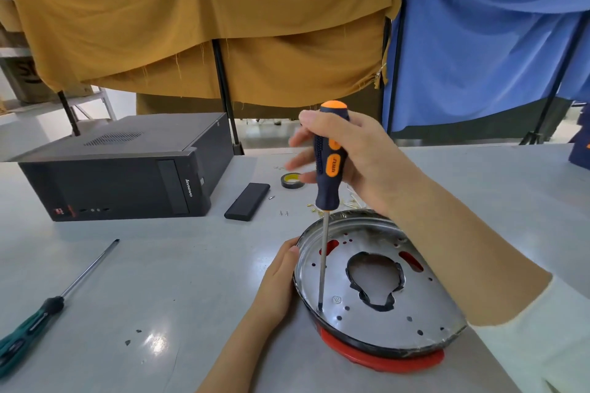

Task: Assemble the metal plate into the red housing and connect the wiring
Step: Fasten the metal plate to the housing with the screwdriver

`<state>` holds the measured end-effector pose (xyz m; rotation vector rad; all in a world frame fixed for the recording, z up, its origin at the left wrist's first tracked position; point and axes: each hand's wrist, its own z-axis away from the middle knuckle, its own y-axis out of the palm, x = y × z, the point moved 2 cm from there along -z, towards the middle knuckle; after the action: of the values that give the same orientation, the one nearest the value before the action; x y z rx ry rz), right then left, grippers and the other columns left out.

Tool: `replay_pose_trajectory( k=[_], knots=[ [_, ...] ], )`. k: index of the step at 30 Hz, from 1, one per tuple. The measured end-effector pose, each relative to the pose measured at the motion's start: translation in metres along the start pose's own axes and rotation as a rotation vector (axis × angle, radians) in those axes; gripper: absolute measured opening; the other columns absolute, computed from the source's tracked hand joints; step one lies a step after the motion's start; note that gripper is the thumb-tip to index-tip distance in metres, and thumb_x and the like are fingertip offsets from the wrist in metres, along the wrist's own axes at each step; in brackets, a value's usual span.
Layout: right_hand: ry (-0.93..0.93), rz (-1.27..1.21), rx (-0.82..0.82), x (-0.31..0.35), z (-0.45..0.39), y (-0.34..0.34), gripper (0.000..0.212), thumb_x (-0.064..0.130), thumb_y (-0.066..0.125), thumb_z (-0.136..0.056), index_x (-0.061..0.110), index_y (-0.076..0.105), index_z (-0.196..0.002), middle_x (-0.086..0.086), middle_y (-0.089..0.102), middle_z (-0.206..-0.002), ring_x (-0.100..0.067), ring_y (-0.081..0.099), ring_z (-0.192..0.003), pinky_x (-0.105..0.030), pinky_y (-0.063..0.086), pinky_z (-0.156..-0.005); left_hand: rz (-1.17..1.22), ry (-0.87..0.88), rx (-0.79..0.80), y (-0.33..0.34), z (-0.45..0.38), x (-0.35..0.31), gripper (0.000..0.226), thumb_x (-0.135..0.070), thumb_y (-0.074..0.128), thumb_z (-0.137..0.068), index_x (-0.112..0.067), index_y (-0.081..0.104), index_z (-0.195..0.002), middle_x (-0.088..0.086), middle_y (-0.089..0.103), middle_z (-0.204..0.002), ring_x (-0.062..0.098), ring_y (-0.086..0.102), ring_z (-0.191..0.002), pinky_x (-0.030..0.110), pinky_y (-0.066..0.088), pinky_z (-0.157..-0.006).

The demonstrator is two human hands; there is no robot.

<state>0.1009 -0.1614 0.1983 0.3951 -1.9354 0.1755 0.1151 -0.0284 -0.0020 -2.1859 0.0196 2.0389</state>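
A round metal plate point(424, 306) with a large irregular centre hole and several small holes lies inside the red housing point(383, 360) at the table's near right edge. Red shows through slots in the plate. My right hand point(354, 156) grips the handle of a navy-and-orange screwdriver point(329, 169) held upright; its tip rests in a hole near the plate's left rim. My left hand point(277, 281) presses against the left outer rim of the plate and housing. No wiring is visible.
A black Lenovo computer case point(121, 169) lies at the back left. A black flat box point(247, 201), a roll of black-and-yellow tape point(291, 180) and several small screws point(284, 213) lie behind the housing. A green-handled screwdriver point(48, 306) rests at the left.
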Motion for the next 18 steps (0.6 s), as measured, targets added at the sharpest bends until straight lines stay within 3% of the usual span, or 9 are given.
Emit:
replay_pose_trajectory(
  k=[2, 3, 5, 6, 8, 10, 12, 14, 18],
  knots=[
    [0.051, -0.161, 0.226, 0.005, -0.002, -0.002, 0.012, 0.018, 0.059, -0.082, 0.016, 0.061, -0.070, -0.004, 0.068, -0.087, -0.029, 0.068, -0.099, -0.040, 0.056, -0.074, -0.001, -0.007, -0.010, -0.001, 0.000, 0.001, 0.032, -0.037, 0.036, -0.103, -0.030, 0.063, -0.118, -0.015, 0.069, -0.114, 0.009, 0.061, -0.114, 0.036, 0.045, -0.103],
    [0.071, -0.248, 0.313, 0.007, -0.003, 0.000, 0.013, 0.014, 0.057, -0.082, 0.015, 0.057, -0.069, -0.004, 0.066, -0.084, -0.029, 0.068, -0.096, -0.039, 0.056, -0.073, -0.002, -0.008, -0.017, -0.001, 0.000, 0.001, 0.031, -0.034, 0.035, -0.105, -0.030, 0.063, -0.117, -0.016, 0.069, -0.112, 0.008, 0.061, -0.113, 0.035, 0.045, -0.103],
    [0.090, -0.297, 0.346, 0.008, -0.002, 0.005, 0.013, 0.011, 0.055, -0.082, 0.016, 0.049, -0.071, -0.001, 0.059, -0.069, -0.020, 0.063, -0.061, -0.030, 0.050, -0.056, -0.004, -0.004, -0.021, 0.000, 0.001, -0.001, 0.031, -0.030, 0.035, -0.105, -0.028, 0.064, -0.116, -0.015, 0.069, -0.111, 0.008, 0.062, -0.110, 0.036, 0.046, -0.103],
    [0.079, -0.273, 0.292, 0.007, -0.002, 0.006, 0.014, 0.011, 0.054, -0.084, 0.016, 0.047, -0.072, 0.001, 0.053, -0.062, -0.015, 0.051, -0.047, -0.025, 0.043, -0.049, -0.002, -0.003, -0.012, 0.000, 0.001, -0.001, 0.031, -0.031, 0.035, -0.105, -0.026, 0.064, -0.116, -0.013, 0.070, -0.111, 0.009, 0.062, -0.108, 0.037, 0.046, -0.103],
    [0.010, -0.174, 0.067, 0.001, -0.003, 0.008, 0.019, 0.011, 0.054, -0.089, 0.018, 0.048, -0.073, 0.002, 0.046, -0.055, -0.012, 0.038, -0.038, -0.022, 0.037, -0.044, 0.005, 0.010, 0.012, 0.002, 0.001, -0.002, 0.036, -0.039, 0.036, -0.100, -0.023, 0.064, -0.116, -0.009, 0.070, -0.109, 0.011, 0.063, -0.104, 0.039, 0.047, -0.100],
    [-0.091, -0.014, -0.215, -0.002, 0.001, 0.010, 0.016, 0.013, 0.057, -0.090, 0.016, 0.050, -0.075, 0.002, 0.049, -0.052, -0.010, 0.040, -0.036, -0.022, 0.040, -0.042, 0.006, 0.021, 0.024, 0.003, 0.001, -0.003, 0.041, -0.044, 0.037, -0.096, -0.019, 0.064, -0.114, -0.001, 0.069, -0.105, 0.012, 0.063, -0.097, 0.037, 0.048, -0.094],
    [-0.130, 0.050, -0.333, -0.003, 0.004, 0.010, 0.013, 0.017, 0.061, -0.089, 0.014, 0.053, -0.080, 0.003, 0.051, -0.052, -0.009, 0.043, -0.036, -0.024, 0.044, -0.041, 0.008, 0.035, 0.044, 0.003, 0.000, -0.001, 0.040, -0.041, 0.037, -0.097, -0.013, 0.062, -0.112, 0.013, 0.065, -0.104, 0.016, 0.060, -0.092, 0.037, 0.047, -0.091],
    [-0.077, 0.000, -0.216, 0.001, 0.004, 0.008, 0.013, 0.021, 0.064, -0.089, 0.013, 0.055, -0.083, 0.002, 0.052, -0.057, -0.011, 0.045, -0.040, -0.026, 0.047, -0.046, 0.010, 0.019, 0.025, 0.001, 0.000, 0.001, 0.039, -0.045, 0.038, -0.093, -0.025, 0.065, -0.114, -0.003, 0.069, -0.111, 0.012, 0.063, -0.104, 0.034, 0.047, -0.095],
    [0.070, -0.225, 0.293, 0.012, 0.005, 0.005, 0.022, 0.027, 0.053, -0.086, 0.013, 0.057, -0.070, 0.000, 0.055, -0.068, -0.019, 0.060, -0.065, -0.034, 0.053, -0.066, 0.017, -0.003, 0.016, -0.001, 0.001, 0.001, 0.035, -0.045, 0.041, -0.091, -0.034, 0.065, -0.114, -0.016, 0.070, -0.113, 0.005, 0.063, -0.109, 0.031, 0.047, -0.096]
  ],
)
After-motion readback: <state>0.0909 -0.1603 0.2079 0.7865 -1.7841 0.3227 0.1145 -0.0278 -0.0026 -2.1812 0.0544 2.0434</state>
